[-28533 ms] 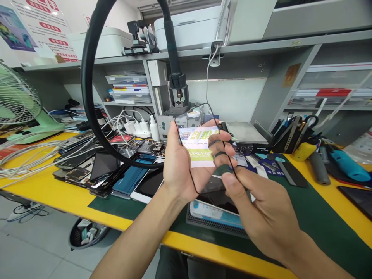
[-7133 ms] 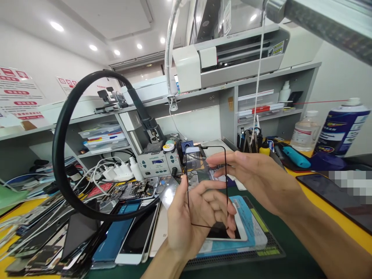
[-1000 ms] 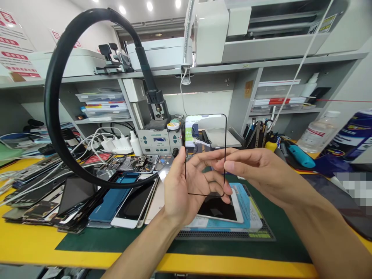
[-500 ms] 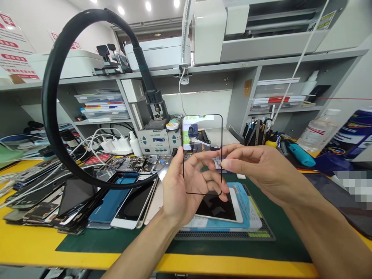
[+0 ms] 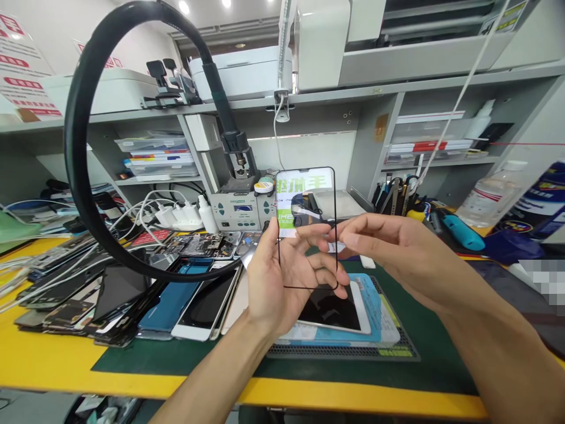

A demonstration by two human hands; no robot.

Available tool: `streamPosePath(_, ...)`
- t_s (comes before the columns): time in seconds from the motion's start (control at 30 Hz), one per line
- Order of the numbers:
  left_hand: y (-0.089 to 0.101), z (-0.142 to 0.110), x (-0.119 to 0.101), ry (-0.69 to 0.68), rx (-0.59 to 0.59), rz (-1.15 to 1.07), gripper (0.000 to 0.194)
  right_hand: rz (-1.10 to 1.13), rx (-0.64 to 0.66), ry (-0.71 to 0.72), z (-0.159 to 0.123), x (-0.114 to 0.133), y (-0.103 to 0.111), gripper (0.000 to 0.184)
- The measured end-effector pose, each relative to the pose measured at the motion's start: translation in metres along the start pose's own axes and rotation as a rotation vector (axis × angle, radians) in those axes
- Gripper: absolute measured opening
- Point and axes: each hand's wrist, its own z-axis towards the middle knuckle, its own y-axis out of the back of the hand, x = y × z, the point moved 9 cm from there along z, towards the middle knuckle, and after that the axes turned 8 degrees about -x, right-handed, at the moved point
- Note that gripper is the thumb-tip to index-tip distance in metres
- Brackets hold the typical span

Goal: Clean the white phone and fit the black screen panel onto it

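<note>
A clear glass screen protector (image 5: 311, 185) with a thin black border stands upright in front of me, with mirrored green and white lettering in its upper part. My left hand (image 5: 280, 282) grips it by its side edges, thumb on the left and fingers behind reaching the right edge. The thumb and fingers of my right hand (image 5: 392, 247) are closed at the right edge, about halfway up. Below lies a white-framed device with a black screen (image 5: 333, 309), partly covered by my left hand. It rests on a blue and white packet (image 5: 377, 318).
A dark green mat (image 5: 441, 365) covers part of the yellow table (image 5: 366, 400). Several phones, one with a blue back (image 5: 170, 303), lie at left under a black ring-shaped hose (image 5: 79, 153). A station with a display (image 5: 236, 212) stands behind; a clear bottle (image 5: 488, 191) stands at right.
The view has shifted slightly. The screen protector has tilted a little, and the mirrored lettering in it now shows larger. Both hands stay at its edges.
</note>
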Motion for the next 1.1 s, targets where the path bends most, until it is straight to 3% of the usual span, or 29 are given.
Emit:
streamPosePath(0.13,-0.001,0.001,-0.001,-0.003,-0.003,0.001,0.074,0.077,0.115,-0.027,-0.002,0.002,-0.012,0.026)
streamPosePath(0.33,0.000,0.002,-0.002,-0.009,0.007,0.002,0.074,0.026,0.076,-0.003,-0.001,0.005,-0.010,0.029)
streamPosePath(0.53,-0.003,0.000,-0.001,-0.015,0.034,0.012,0.078,-0.004,0.150,0.030,-0.005,0.007,-0.016,0.022)
streamPosePath(0.77,-0.005,-0.002,-0.001,-0.033,0.050,0.026,0.076,-0.141,0.179,0.145,-0.005,0.024,-0.020,0.036)
streamPosePath(0.93,-0.005,-0.002,0.000,-0.029,0.047,0.026,0.075,-0.020,0.141,0.030,-0.005,0.011,-0.014,0.027)
streamPosePath(1.1,-0.005,-0.002,0.002,-0.026,0.050,0.037,0.071,0.045,-0.072,0.029,-0.002,0.005,0.008,0.022)
